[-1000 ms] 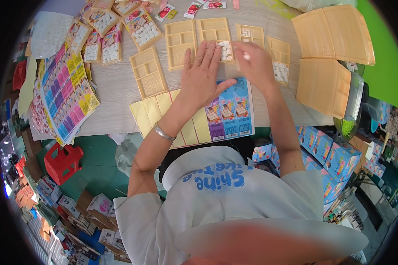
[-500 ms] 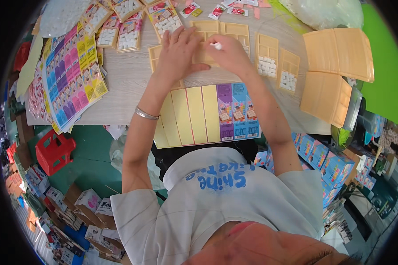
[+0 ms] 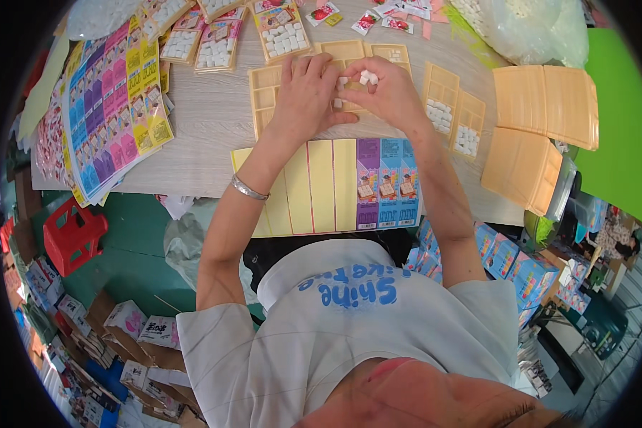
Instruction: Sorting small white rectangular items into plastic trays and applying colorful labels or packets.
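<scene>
My left hand (image 3: 303, 100) lies spread over a cream compartment tray (image 3: 266, 96), fingers stretched and thumb apart, covering much of it. Just right of it, my right hand (image 3: 392, 93) is closed, with several small white pieces (image 3: 368, 77) showing at its curled fingers. Between the hands, a white piece (image 3: 337, 103) sits in the tray, and another shows near the fingertips. Further trays lie behind, one a cream tray (image 3: 392, 51) with small white pieces in it. To the right are two part-filled trays (image 3: 439, 110), each with white pieces in one large compartment.
Stacked cream trays (image 3: 542, 100) stand at the right. Filled packs (image 3: 285, 39) and a clear bag (image 3: 549, 32) lie at the back. Printed card sheets (image 3: 114, 107) are at the left; another card sheet (image 3: 324, 189) lies before me. A red stool (image 3: 75, 235) stands below left.
The view has shifted slightly. More white pieces now show at my right hand, and white pieces are visible between my hands. My left hand stays over the tray.
</scene>
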Available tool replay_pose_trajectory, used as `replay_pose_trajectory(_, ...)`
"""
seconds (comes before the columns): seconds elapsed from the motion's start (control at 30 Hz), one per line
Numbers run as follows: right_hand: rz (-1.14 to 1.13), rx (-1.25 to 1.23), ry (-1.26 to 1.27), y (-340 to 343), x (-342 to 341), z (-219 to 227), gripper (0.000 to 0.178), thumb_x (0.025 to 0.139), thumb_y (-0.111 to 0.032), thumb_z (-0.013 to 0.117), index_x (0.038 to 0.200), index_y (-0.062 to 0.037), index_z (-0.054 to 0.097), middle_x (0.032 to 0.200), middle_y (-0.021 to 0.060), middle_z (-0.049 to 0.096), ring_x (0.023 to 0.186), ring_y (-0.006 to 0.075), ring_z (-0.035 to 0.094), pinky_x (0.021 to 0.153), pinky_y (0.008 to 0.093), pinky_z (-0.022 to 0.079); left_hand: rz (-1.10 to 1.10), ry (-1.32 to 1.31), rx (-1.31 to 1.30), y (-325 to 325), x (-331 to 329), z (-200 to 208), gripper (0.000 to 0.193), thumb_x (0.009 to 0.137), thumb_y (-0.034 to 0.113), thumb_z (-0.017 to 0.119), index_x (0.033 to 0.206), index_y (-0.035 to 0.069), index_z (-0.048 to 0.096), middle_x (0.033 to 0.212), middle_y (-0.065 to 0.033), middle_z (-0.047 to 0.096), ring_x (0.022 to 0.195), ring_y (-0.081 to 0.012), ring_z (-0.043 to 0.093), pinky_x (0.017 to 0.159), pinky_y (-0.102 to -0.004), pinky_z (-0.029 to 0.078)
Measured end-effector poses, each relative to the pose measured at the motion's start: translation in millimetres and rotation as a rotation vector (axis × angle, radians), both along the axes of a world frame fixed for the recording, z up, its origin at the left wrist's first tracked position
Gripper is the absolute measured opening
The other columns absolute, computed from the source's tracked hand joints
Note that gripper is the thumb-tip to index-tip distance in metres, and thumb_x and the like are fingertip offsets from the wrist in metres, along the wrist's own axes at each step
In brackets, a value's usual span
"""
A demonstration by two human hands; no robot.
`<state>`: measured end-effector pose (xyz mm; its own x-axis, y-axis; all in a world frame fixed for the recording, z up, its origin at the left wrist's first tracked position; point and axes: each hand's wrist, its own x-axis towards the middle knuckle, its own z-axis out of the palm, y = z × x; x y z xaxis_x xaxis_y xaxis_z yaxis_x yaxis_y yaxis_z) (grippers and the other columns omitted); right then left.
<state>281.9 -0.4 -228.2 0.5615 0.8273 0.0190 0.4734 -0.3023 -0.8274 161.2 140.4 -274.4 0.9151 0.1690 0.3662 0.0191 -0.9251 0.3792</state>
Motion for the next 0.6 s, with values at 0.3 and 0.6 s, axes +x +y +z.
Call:
replay_pose_trajectory(0.3,-0.329,0.433,0.426,26,-22,-39,0.036,0.107,-0.027,0.050,0.091,-0.0016,0.071,0.067,-0.0024,0.056,0.062,0.0045,0.050,0.058,0.0230,0.041,-0.014,-0.015,-0.019,0,1,0,0.080,0.054,0.052,0.092,0.113,0.008,0.062,0.127,-0.0106,0.056,0.122,-0.0303,0.051,0.114,-0.0531,0.029)
replay_pose_trajectory(0.6,-0.277,0.632,0.707,10,-12,-39,0.032,0.108,-0.020,0.044,0.109,0.0040,0.064,0.092,0.0102,0.069,0.093,0.0185,0.068,0.091,0.0312,0.052,-0.038,-0.013,-0.028,0,0,-1,0.083,0.058,0.055,0.088,0.120,0.008,0.062,0.131,-0.0126,0.056,0.125,-0.0321,0.050,0.115,-0.0540,0.028)
